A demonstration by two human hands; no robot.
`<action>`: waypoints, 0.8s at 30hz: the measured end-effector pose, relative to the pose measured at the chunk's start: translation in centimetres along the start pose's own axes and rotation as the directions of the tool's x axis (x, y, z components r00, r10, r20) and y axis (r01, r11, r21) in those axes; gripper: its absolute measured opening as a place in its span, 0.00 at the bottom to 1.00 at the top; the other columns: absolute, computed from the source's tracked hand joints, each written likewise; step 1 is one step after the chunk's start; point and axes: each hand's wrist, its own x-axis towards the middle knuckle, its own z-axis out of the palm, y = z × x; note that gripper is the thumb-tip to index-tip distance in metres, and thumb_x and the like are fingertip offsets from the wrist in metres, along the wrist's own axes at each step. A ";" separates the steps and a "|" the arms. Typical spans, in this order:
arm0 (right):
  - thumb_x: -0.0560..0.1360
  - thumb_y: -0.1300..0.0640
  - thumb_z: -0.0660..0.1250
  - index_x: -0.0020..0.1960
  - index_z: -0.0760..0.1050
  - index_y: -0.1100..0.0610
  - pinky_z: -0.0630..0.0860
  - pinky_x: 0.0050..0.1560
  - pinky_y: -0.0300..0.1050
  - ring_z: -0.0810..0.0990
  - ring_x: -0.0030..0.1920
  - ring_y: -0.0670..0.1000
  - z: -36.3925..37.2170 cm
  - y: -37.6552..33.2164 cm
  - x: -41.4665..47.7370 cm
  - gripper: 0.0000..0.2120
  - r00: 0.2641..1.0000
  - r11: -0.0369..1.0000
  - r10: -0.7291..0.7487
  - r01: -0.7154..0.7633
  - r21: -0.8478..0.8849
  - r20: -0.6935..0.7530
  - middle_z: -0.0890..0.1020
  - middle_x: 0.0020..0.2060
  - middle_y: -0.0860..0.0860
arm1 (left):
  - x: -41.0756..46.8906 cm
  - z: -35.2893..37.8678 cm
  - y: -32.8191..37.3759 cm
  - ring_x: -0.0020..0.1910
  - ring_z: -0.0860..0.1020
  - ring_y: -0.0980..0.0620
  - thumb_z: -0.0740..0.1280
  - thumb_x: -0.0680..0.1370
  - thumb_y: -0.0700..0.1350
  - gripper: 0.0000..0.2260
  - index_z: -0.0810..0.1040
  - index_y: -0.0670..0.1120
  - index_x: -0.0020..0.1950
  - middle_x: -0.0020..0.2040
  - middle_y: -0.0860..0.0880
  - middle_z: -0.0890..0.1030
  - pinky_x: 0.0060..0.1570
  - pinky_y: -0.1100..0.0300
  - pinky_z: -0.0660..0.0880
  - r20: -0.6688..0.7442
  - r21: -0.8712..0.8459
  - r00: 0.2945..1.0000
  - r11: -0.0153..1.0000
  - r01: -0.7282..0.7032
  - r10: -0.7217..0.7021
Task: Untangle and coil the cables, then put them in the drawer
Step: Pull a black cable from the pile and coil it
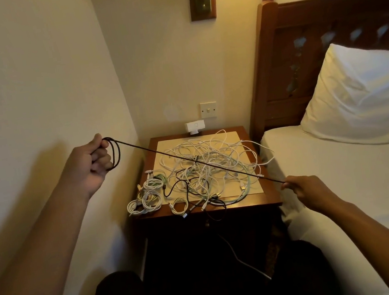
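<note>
A black cable runs taut across the middle of the frame, above the nightstand. Its left end is wound into a few loops held in the left hand, fingers curled round the coil at centre left. Its right end is pinched between the thumb and fingertips of the right hand at centre right, over the edge of the bed.

Beneath the stretched line a tangle of white cables sprawls over the nightstand, with several finished coils at its lower-left corner. One white lead hangs off the front edge. The drawer lies in shadow under the top, and I cannot tell whether it is open.

Whether the black cable is clear of the heap is not certain. If a strand is snagged on it, further pulling would likely tighten knots or drag the pile toward the front edge, knocking the coils off. Too much tension could also slip the loops out of the left hand's grip.
</note>
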 end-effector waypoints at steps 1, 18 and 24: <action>0.83 0.58 0.67 0.61 0.84 0.52 0.71 0.53 0.40 0.82 0.52 0.52 0.1 -0.3 0.0 0.10 1.000 1.000 -0.006 0.006 -0.017 0.009 0.86 0.56 0.51 | 0.5 -0.1 -0.3 0.18 0.58 0.58 0.60 0.85 0.49 0.14 0.72 0.45 0.42 0.23 0.56 0.61 0.24 0.66 0.55 -0.040 -0.038 0.999 0.999 0.007 -0.008; 0.85 0.49 0.61 0.67 0.74 0.45 0.79 0.57 0.49 0.81 0.55 0.46 -2.5 -22.4 -2.7 0.11 0.900 0.766 -0.434 0.340 0.546 0.048 0.83 0.55 0.45 | -7.0 11.6 -4.9 0.20 0.60 0.58 0.62 0.83 0.48 0.13 0.77 0.37 0.53 0.27 0.51 0.64 0.23 0.66 0.61 0.440 0.171 0.870 0.972 0.163 -0.223; 0.87 0.50 0.56 0.56 0.77 0.49 0.80 0.43 0.58 0.80 0.39 0.50 2.8 -23.1 -5.1 0.11 0.931 0.824 -0.364 0.328 0.462 -0.013 0.84 0.43 0.51 | -5.3 9.9 -3.6 0.27 0.69 0.56 0.62 0.81 0.44 0.15 0.77 0.34 0.60 0.35 0.48 0.73 0.29 0.65 0.69 0.303 -0.079 0.952 0.995 0.064 -0.037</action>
